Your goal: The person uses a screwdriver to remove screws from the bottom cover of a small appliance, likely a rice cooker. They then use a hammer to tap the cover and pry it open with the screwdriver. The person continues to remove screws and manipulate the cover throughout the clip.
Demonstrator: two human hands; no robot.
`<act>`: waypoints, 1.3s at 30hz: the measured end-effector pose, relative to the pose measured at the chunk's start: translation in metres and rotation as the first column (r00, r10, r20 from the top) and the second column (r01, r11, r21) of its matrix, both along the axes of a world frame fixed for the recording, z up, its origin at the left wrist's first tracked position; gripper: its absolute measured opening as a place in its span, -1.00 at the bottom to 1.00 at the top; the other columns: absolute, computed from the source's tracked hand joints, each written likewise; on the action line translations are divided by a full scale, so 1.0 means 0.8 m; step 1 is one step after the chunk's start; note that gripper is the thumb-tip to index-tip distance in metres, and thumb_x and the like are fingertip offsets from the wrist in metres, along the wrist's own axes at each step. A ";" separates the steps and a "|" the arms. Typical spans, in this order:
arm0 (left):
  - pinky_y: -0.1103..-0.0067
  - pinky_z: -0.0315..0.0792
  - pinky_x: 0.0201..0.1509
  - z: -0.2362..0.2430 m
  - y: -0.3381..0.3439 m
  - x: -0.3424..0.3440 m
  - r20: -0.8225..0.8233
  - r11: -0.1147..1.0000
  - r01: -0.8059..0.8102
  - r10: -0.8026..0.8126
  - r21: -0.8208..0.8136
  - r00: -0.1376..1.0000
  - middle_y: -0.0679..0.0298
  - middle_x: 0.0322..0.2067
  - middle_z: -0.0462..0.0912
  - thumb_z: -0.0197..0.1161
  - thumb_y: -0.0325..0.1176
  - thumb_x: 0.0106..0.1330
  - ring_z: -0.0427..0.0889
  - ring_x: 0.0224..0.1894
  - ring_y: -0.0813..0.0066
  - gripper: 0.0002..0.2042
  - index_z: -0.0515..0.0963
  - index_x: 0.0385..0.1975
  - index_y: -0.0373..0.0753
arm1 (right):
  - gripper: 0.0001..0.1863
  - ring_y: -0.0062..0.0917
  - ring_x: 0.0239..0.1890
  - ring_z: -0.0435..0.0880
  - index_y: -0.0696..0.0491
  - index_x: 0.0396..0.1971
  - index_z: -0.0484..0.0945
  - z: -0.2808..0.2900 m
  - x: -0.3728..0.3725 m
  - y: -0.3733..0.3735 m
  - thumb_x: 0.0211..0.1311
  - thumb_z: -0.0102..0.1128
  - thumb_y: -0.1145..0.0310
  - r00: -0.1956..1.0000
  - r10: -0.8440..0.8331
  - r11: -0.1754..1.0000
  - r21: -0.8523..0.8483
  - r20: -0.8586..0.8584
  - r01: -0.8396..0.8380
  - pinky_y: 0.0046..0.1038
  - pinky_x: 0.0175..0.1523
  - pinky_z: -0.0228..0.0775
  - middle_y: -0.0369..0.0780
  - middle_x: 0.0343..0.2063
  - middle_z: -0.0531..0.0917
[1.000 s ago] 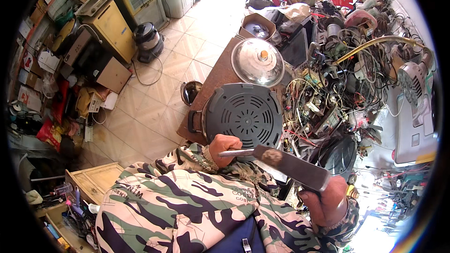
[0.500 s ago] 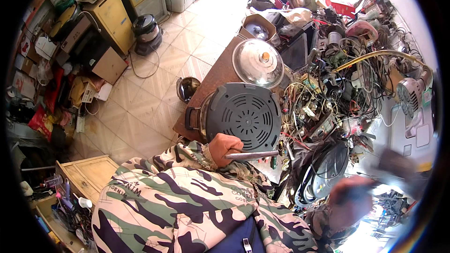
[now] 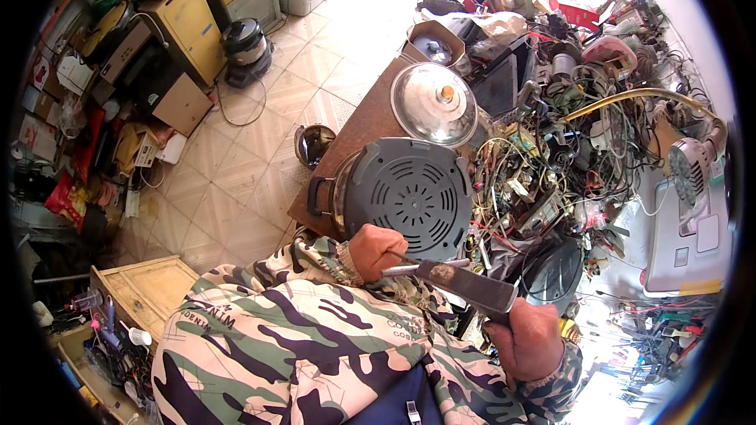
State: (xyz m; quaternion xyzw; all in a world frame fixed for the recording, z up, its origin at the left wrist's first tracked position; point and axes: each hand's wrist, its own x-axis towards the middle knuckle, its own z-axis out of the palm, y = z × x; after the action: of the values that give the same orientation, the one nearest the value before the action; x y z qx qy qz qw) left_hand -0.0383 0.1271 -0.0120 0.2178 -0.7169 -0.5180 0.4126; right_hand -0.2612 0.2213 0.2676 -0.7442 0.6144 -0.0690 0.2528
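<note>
My left hand is closed around a silvery metal bar near the lower edge of an upturned dark grey perforated base, part of a pot-like appliance with a black side handle. My right hand, lower right, grips a heavy, flat, dark metal tool; its far end lies across the bar beside my left hand, though whether they touch I cannot tell. Above the base, a steel lid with a knob rests on the brown board. My camouflage sleeves and clothing fill the lower middle.
Tangled cables and electronic scrap crowd the right, with a jointed lamp-like device. A steel vessel is beside the board's left edge. A cylindrical appliance stands on the tiled floor. An open wooden drawer is lower left.
Half a second ago my right hand was blurred out to the right with the dark tool; it has swung back leftward toward the bar. My left hand stays in much the same place.
</note>
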 end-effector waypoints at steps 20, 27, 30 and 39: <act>0.29 0.41 -0.48 0.010 0.006 0.008 -0.019 0.997 -0.033 0.032 -0.076 0.999 0.05 -0.61 0.44 0.17 -0.44 0.41 0.53 -0.57 0.00 -0.73 0.37 -0.57 -0.35 | -0.74 -0.16 -0.58 0.67 0.13 -0.31 0.65 -0.023 0.002 -0.006 0.02 0.53 0.40 0.999 0.045 0.997 -0.068 0.001 -0.045 -0.27 -0.47 0.49 -0.12 -0.56 0.68; 0.33 0.37 -0.51 0.002 -0.001 0.001 -0.038 0.999 0.016 -0.017 -0.034 0.999 0.07 -0.62 0.43 0.19 -0.46 0.36 0.49 -0.59 0.02 -0.74 0.35 -0.58 -0.33 | -0.72 -0.44 -0.60 0.61 0.15 -0.07 0.54 -0.027 -0.016 0.044 0.28 0.33 0.40 0.720 -0.069 0.881 -0.297 0.691 0.369 -0.43 -0.51 0.47 -0.14 -0.50 0.64; 0.34 0.34 -0.52 -0.005 0.001 0.005 -0.039 1.000 -0.010 0.010 0.003 0.999 0.09 -0.63 0.41 0.23 -0.44 0.34 0.46 -0.61 0.06 -0.72 0.33 -0.59 -0.31 | -0.73 -0.36 -0.59 0.64 0.15 -0.30 0.61 -0.017 -0.018 0.021 0.04 0.47 0.36 0.950 0.202 0.973 0.158 -0.240 -0.168 -0.38 -0.41 0.47 -0.19 -0.54 0.67; 0.37 0.30 -0.55 0.005 -0.004 0.010 -0.024 0.996 0.036 -0.037 -0.076 0.999 0.11 -0.64 0.33 0.21 -0.45 0.31 0.42 -0.63 0.11 -0.74 0.34 -0.60 -0.32 | -0.84 -0.56 -0.58 0.60 0.17 -0.23 0.61 -0.040 -0.079 0.024 0.35 0.17 0.39 0.695 -0.509 0.854 0.194 0.508 0.483 -0.45 -0.45 0.44 -0.28 -0.57 0.65</act>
State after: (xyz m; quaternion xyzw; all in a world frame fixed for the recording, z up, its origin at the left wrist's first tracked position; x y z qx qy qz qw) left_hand -0.0302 0.1237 -0.0080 0.1824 -0.7347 -0.5006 0.4200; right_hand -0.3246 0.2404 0.2357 -0.4942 0.6962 -0.3281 0.4043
